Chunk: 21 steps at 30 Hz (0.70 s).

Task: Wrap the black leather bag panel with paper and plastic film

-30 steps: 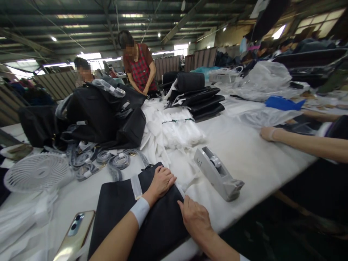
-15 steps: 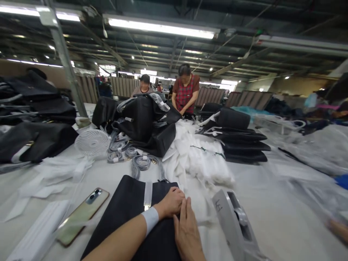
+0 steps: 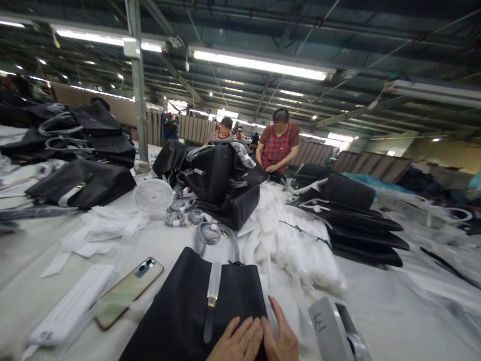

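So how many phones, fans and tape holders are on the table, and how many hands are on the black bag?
Phones: 1
Fans: 1
Tape holders: 1
Hands on the black bag: 2, the left hand and the right hand
Total: 5

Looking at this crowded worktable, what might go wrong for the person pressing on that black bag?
Three risks seem possible. The phone lies close beside the black bag, so shifting the bag might nudge it. The tape dispenser sits right by the right hand, where a sweep might knock it. With the left hand pressing near the bag's edge, the strap with its gold clasp might get creased or scuffed.
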### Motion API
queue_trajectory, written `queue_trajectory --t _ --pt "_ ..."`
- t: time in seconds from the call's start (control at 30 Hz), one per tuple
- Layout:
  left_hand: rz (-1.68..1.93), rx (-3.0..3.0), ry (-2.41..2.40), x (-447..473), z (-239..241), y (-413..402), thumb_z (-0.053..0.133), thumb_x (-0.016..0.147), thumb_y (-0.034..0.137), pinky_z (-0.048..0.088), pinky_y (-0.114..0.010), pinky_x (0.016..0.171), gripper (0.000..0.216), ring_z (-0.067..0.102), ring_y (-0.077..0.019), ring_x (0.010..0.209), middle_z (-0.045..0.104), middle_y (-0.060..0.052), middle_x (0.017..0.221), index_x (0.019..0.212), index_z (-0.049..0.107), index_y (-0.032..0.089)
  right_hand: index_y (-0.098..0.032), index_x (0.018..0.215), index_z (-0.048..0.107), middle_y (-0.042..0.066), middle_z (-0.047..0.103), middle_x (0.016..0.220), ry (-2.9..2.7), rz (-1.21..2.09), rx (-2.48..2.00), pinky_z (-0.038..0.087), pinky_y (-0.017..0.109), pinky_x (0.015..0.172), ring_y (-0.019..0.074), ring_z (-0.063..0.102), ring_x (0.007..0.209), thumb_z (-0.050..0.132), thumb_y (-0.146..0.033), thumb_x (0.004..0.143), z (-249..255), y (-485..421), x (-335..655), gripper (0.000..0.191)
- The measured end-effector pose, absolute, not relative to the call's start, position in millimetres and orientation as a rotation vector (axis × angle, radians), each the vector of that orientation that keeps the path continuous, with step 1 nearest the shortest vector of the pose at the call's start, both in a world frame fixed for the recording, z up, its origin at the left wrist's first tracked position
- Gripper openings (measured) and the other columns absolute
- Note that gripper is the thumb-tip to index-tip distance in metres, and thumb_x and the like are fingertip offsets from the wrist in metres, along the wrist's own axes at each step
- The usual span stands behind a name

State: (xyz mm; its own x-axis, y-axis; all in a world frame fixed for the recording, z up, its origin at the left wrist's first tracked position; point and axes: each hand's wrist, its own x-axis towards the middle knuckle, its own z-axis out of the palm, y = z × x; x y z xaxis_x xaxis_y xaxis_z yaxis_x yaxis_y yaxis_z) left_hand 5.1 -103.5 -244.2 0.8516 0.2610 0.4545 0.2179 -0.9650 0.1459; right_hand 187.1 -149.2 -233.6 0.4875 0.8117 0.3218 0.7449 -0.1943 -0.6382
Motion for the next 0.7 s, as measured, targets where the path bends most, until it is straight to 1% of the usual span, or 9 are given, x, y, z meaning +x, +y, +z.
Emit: queue_trajectory --t 0.13,0.2,0.27,0.37,0.43,0.5,0.53,0.6,0.7 --pt "0.885 3.018 0.433 4 -250 -104 0.040 0.098 0.035 0.047 -0.038 0.100 0.052 0.050 -0.0245 0.127 0.043 -0.010 0.145 0.146 0.030 0.017 -0.013 0.103 0.071 0.017 0.057 0.132 -1.140 0.178 -2.012 0.034 0.052 0.109 0.0347 0.045 0.130 0.041 -0.053 0.081 -187 -97 202 0.054" --pt "0.875 3.006 0.459 6 -247 -103 0.042 0.098 0.038 0.047 -0.039 0.100 0.053 0.050 -0.0249 0.128 0.043 -0.010 0.145 0.146 0.031 0.018 -0.015 0.091 0.074 0.016 0.069 0.112 -1.143 0.238 -1.999 0.043 0.049 0.101 0.0349 0.054 0.121 0.044 -0.057 0.077 -175 -70 210 0.052" --pt "0.865 2.982 0.486 8 -247 -102 0.042 0.098 0.034 0.046 -0.038 0.100 0.049 0.051 -0.0230 0.126 0.046 -0.008 0.144 0.145 0.033 0.021 -0.016 0.084 0.074 0.015 0.074 0.092 -1.115 0.264 -1.995 0.050 0.046 0.090 0.0349 0.063 0.104 0.047 -0.059 0.074 -165 -52 217 0.051" --pt "0.833 2.950 0.485 10 -246 -101 0.040 0.099 0.027 0.046 -0.035 0.100 0.045 0.053 -0.0208 0.124 0.049 -0.006 0.141 0.143 0.036 0.024 -0.011 0.094 0.073 0.016 0.073 0.078 -0.978 0.194 -2.033 0.052 0.047 0.082 0.0356 0.068 0.088 0.047 -0.059 0.075 -148 -53 223 0.058" --pt "0.787 2.906 0.465 7 -241 -101 0.038 0.099 0.028 0.045 -0.037 0.102 0.046 0.051 -0.0213 0.126 0.046 -0.007 0.143 0.145 0.033 0.024 -0.011 0.116 0.065 0.012 0.073 0.076 -0.837 0.166 -1.946 0.052 0.046 0.082 0.0331 0.068 0.085 0.052 -0.057 0.075 -132 -69 220 0.064" --pt "0.710 2.817 0.425 0 -230 -103 0.039 0.099 0.037 0.041 -0.041 0.107 0.053 0.045 -0.0242 0.131 0.040 -0.009 0.148 0.148 0.026 0.022 -0.019 0.134 0.051 0.004 0.072 0.080 -0.680 0.317 -1.693 0.054 0.042 0.081 0.0273 0.069 0.083 0.065 -0.052 0.069 -119 -92 210 0.074" --pt "0.671 2.749 0.402 -4 -224 -104 0.039 0.098 0.043 0.038 -0.044 0.109 0.059 0.041 -0.0260 0.135 0.035 -0.010 0.150 0.150 0.022 0.021 -0.023 0.135 0.048 0.002 0.072 0.083 -0.599 0.447 -1.543 0.055 0.038 0.079 0.0241 0.070 0.080 0.072 -0.048 0.064 -116 -105 203 0.079" --pt "0.610 2.579 0.366 -12 -214 -106 0.040 0.095 0.053 0.028 -0.050 0.114 0.068 0.030 -0.0286 0.140 0.026 -0.011 0.155 0.151 0.017 0.022 -0.027 0.127 0.053 0.000 0.071 0.088 -0.475 0.713 -1.324 0.057 0.036 0.078 0.0200 0.070 0.077 0.078 -0.043 0.059 -119 -132 189 0.075" --pt "0.573 2.284 0.363 -21 -204 -105 0.042 0.092 0.060 0.017 -0.053 0.118 0.072 0.023 -0.0287 0.143 0.024 -0.010 0.156 0.150 0.020 0.025 -0.026 0.102 0.067 0.004 0.071 0.086 -0.456 0.946 -1.272 0.058 0.044 0.076 0.0218 0.069 0.073 0.075 -0.047 0.063 -146 -168 170 0.044"
